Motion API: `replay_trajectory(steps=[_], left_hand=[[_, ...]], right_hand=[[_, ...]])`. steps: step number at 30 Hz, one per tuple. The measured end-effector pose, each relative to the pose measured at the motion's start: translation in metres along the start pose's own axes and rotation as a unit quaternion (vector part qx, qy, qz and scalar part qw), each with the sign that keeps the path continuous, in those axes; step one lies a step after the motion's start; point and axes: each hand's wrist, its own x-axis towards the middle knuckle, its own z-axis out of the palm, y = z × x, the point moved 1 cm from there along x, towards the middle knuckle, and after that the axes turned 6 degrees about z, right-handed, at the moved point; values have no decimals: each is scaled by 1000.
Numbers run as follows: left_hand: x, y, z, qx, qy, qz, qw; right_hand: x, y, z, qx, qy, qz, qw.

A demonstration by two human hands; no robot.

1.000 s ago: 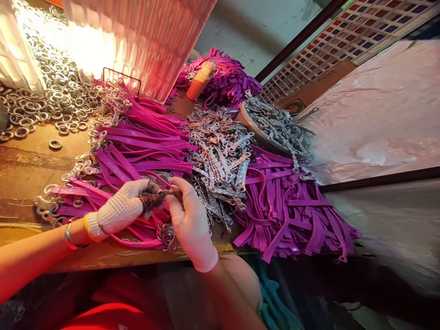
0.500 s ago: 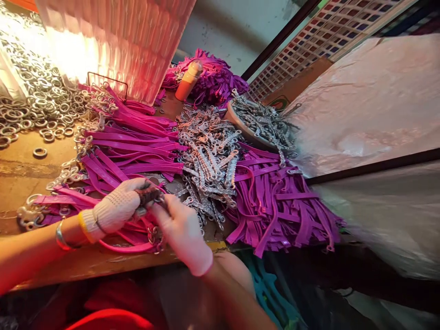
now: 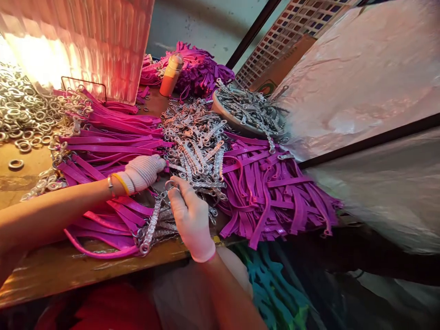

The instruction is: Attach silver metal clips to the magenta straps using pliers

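My left hand (image 3: pixel 144 174), in a knitted glove, is closed at the right ends of the pink straps (image 3: pixel 120 147), beside the pile of silver metal links (image 3: pixel 195 142). What its fingertips pinch is hidden. Lower and to the right, my right hand (image 3: pixel 192 220), in a thin pale glove, pinches a metal ring (image 3: pixel 172 185) between thumb and fingers. A silver chain-like link strip (image 3: pixel 151 224) hangs down to the left from near this ring, its lower end by the table's front edge.
Loose metal rings (image 3: pixel 25 110) lie at the left beside a bright ribbed panel (image 3: pixel 113 46). A bowl (image 3: pixel 233 120) of links stands behind more purple straps (image 3: pixel 275 197). An orange bottle (image 3: pixel 171 78) stands at the back. Plastic sheeting (image 3: pixel 360 82) covers the right side.
My hands were together over the front straps, working on a dark bundle. Now they are apart: the left has reached up and right to the strap ends, and the right holds the ring. The view has shifted right.
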Motion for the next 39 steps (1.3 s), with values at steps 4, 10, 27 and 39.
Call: replay_trajectory(steps=[4,10,27,39], left_hand=[[-51,1,-28,-135,-30,-42,990],[-123,9,-29,-356,-31,-116,927],[-141,-29,6,-204,-8,33,978],[-139,-16,5,-217,-1,12,976]], right_hand=[[-1,-2,5,-33,-38,-67,997],[-15,-21,28,-215,-98,-162,958],[-25,-29,36,-290,-178,-75,937],[-24,-18,45,-514,-168,-235,808]])
